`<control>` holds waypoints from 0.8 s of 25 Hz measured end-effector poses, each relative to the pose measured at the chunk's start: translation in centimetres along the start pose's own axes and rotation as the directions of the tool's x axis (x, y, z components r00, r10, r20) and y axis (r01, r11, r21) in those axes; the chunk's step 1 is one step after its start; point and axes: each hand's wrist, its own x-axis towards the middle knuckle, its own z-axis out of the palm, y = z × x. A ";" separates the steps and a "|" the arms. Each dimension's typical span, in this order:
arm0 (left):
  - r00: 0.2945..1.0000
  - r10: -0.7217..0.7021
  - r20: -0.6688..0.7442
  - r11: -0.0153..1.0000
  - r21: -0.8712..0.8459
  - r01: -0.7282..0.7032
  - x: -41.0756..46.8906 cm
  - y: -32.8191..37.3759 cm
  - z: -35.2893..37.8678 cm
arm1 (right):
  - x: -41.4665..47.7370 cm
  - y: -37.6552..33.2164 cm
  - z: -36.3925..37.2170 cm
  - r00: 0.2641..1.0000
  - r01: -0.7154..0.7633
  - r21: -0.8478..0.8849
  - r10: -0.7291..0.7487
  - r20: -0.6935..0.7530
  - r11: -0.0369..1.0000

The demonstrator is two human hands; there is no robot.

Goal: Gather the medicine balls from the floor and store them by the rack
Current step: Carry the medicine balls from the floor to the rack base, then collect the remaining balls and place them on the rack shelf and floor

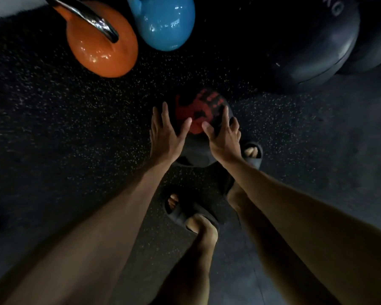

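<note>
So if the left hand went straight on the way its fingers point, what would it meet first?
The left hand lies against the left side of the red-printed medicine ball, so it would slide along that. Beyond, probably the speckled floor, then the blue kettlebell; depth is unclear.

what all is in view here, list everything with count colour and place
orange kettlebell: one, orange, shiny metal handle, top left
blue kettlebell: one, blue, top centre, beside the orange one
big ball: one, black, top right; maybe another at the edge
small ball: one, black with red handprint, centre, between the hands
floor mat: one, black, speckled, under everything
sandals: two, dark, on the feet, lower centre
left hand: one, open, on the small ball's left side
right hand: one, open, on its right side
</note>
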 end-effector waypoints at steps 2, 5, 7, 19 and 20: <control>0.998 0.056 0.005 0.998 -0.036 -0.056 -0.6 -0.2 0.0 | 2.0 -1.5 -0.8 1.000 -0.010 -0.022 0.009 -0.019 1.000; 0.996 0.089 -0.005 0.983 -0.160 -0.089 0.8 1.6 -0.2 | 6.9 -4.3 -2.4 0.996 -0.078 -0.012 0.077 -0.050 0.997; 0.999 0.038 -0.015 0.979 -0.200 -0.041 2.7 3.7 -0.3 | 9.9 -5.6 -3.6 0.994 -0.092 -0.009 0.091 -0.061 0.996; 0.976 0.161 -0.146 0.984 0.102 -0.147 14.0 10.9 -0.9 | 13.2 -4.9 -6.8 0.997 -0.028 0.077 0.034 -0.074 0.997; 0.978 0.151 -0.142 0.982 0.138 -0.131 13.5 10.9 -0.5 | 13.5 -4.8 -7.3 0.998 -0.006 0.048 0.009 -0.065 0.999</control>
